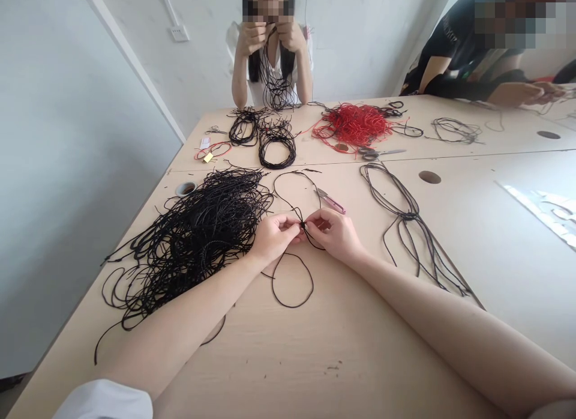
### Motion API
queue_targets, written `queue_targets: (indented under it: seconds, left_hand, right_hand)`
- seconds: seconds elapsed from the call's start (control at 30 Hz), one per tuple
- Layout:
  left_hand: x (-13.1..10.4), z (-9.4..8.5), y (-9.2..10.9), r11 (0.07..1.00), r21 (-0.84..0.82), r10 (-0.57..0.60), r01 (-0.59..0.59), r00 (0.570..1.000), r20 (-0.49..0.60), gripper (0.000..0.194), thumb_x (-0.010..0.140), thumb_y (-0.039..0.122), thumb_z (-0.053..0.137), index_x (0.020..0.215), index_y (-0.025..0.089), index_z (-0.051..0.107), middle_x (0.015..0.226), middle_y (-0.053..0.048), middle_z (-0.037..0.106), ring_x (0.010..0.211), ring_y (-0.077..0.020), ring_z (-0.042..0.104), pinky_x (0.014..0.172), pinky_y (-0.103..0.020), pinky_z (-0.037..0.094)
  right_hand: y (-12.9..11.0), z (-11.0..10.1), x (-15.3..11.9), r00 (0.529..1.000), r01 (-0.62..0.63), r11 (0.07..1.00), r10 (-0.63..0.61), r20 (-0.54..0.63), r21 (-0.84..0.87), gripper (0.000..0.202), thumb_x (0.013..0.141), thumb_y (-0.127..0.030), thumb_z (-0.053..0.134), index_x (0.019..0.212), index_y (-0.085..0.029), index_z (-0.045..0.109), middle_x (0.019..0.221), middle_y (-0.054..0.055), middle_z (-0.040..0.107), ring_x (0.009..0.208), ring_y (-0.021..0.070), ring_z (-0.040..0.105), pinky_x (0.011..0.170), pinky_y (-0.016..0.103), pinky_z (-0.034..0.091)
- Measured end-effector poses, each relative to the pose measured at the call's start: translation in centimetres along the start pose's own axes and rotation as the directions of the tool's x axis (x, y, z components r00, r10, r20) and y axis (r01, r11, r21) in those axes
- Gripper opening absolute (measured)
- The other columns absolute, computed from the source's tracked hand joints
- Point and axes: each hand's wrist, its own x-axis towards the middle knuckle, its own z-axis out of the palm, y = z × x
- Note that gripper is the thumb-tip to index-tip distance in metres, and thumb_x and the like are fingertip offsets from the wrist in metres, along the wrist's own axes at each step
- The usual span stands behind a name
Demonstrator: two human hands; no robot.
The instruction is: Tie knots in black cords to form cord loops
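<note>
Black cord (pixel 303 225) is pinched by left hand (pixel 273 234) and right hand (pixel 336 234).

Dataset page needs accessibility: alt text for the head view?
A person's left hand and right hand pinch a black cord at a knot above a pale table. A tangled heap of black cords lies at left, pink-handled snips beyond the right hand; across the table, a co-worker holds more black cords.

Your left hand (pixel 276 236) and right hand (pixel 336 233) pinch a knotted black cord (pixel 303 225); a cord pile (pixel 204 227) lies to your left, pink-handled snips (pixel 332 202) just beyond your right hand.
</note>
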Motion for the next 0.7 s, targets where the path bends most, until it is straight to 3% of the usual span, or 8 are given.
queue_targets:
  seconds: [0.37,0.57,0.7]
  left_hand:
    - [-0.36,0.12,0.91,0.978,0.199,0.062,-0.06,0.998,-0.007,0.006,0.07,0.019,0.056,0.07,0.016,0.06,0.062,0.0,0.063,0.054,-0.0138,0.063,0.049,-0.023,0.052]
    - [-0.22,0.08,0.63,0.988,0.14,0.075,-0.072,0.997,-0.014,0.01,0.073,0.024,0.057,0.074,0.015,0.062,0.063,-0.002,0.064,0.058,-0.0139,0.063,0.054,-0.024,0.053]
    - [-0.21,-0.11,0.75,1.0,0.03,0.003,-0.005,0.998,0.069,0.015,0.075,0.021,0.053,0.082,0.014,0.064,0.076,-0.005,0.068,0.068,-0.015,0.066,0.064,-0.027,0.055]
  right_hand:
    - [-0.08,-0.11,-0.13,1.0,-0.008,0.999,0.007,-0.022,-0.046,0.005,0.072,-0.019,0.058,0.069,-0.019,0.063,0.065,0.0,0.065,0.056,0.0119,0.055,0.054,0.024,0.044]
    - [-0.08,-0.05,-0.11,0.998,-0.044,0.999,0.045,-0.049,0.014,0.008,0.074,-0.022,0.058,0.073,-0.019,0.066,0.071,0.002,0.068,0.061,0.0137,0.059,0.058,0.026,0.048]
    - [-0.34,-0.16,-0.15,0.999,-0.017,0.999,0.018,-0.032,0.035,0.009,0.076,-0.022,0.058,0.074,-0.019,0.066,0.073,0.002,0.069,0.062,0.013,0.06,0.06,0.026,0.048]
